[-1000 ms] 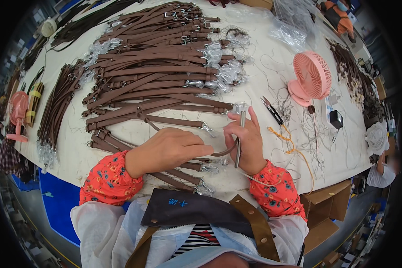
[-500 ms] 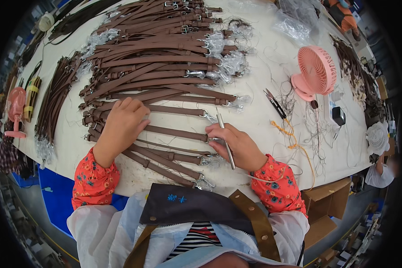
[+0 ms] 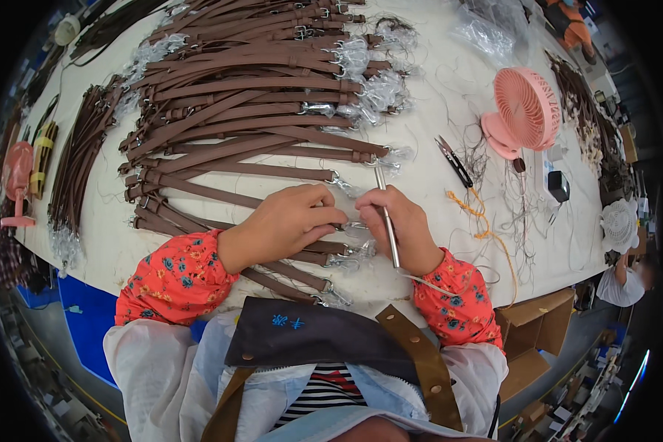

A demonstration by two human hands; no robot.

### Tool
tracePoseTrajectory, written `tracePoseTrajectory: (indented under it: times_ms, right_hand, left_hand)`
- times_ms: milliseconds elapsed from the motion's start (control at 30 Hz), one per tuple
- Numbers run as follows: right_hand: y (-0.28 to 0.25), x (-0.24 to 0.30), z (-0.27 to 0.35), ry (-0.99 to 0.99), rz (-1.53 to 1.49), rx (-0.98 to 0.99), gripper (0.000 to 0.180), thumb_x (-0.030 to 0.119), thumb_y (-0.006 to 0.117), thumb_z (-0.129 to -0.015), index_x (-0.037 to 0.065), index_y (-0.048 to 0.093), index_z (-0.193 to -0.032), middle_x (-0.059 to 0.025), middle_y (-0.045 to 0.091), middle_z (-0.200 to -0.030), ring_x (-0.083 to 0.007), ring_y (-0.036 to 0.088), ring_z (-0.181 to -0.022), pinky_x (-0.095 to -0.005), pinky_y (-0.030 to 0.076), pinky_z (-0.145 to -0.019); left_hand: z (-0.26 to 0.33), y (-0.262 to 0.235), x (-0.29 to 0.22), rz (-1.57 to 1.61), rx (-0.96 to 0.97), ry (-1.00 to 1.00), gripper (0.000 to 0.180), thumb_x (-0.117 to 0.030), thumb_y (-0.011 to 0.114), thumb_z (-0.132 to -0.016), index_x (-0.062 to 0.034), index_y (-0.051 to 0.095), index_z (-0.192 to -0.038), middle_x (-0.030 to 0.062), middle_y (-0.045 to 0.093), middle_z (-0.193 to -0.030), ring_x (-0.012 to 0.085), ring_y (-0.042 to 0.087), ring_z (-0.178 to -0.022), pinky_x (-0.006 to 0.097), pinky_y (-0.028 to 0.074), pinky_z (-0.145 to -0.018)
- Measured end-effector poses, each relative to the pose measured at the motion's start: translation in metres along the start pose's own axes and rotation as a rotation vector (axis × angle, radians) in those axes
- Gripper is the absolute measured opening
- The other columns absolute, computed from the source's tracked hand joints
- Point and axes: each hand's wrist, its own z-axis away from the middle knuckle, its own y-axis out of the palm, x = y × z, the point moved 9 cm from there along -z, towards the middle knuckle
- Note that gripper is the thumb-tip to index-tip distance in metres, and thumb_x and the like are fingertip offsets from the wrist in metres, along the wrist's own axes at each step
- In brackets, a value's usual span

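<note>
My left hand [image 3: 291, 221] presses down on the end of a brown leather strap [image 3: 199, 190] near its metal clasp, close to the table's front edge. My right hand [image 3: 401, 228] is closed around a thin metal tool [image 3: 387, 214] whose tip points away from me toward the plastic-wrapped clasp [image 3: 350, 225] between the two hands. More brown straps [image 3: 287, 276] lie under and in front of both hands. A large pile of brown straps [image 3: 243, 96] with wrapped buckles fills the table beyond my hands.
A pink desk fan [image 3: 524, 110] stands at the right, with black snips [image 3: 454, 160], loose threads and an orange cord [image 3: 475, 214] beside it. A dark strap bundle [image 3: 74, 169] lies left. Another pink fan [image 3: 16, 177] sits at the far left edge. A cardboard box [image 3: 534, 335] stands lower right, another person [image 3: 626, 276] beyond it.
My left hand has come back from the straps on the left to the clasp next to my right hand. The right hand, still holding the tool, has shifted slightly.
</note>
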Motion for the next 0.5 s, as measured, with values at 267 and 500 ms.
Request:
tracePoseTrajectory:
  times_ms: [267,500]
  right_hand:
    - [0.007,-0.008,0.004,0.167,-0.688,-0.064,0.037,0.023,0.046,-0.103,0.001,0.04,-0.132,-0.0126,0.06,-0.109,-0.0158,0.063,-0.083,-0.0306,0.05,-0.079]
    - [0.014,-0.016,0.009,0.365,-0.765,-0.001,0.034,0.023,0.044,-0.104,-0.002,0.042,-0.127,-0.0123,0.062,-0.095,-0.014,0.063,-0.074,-0.0302,0.051,-0.079]
  left_hand:
    - [-0.001,0.002,-0.007,-0.051,-0.01,0.078,0.009,-0.008,0.067,-0.083,-0.0088,0.062,-0.091,0.007,0.056,-0.087,0.0271,0.059,-0.08,0.038,0.049,-0.069]
    - [0.002,-0.003,0.017,0.159,0.062,-0.139,0.009,-0.008,0.062,-0.088,-0.0024,0.056,-0.091,0.0129,0.056,-0.087,0.0343,0.057,-0.082,0.041,0.047,-0.071]
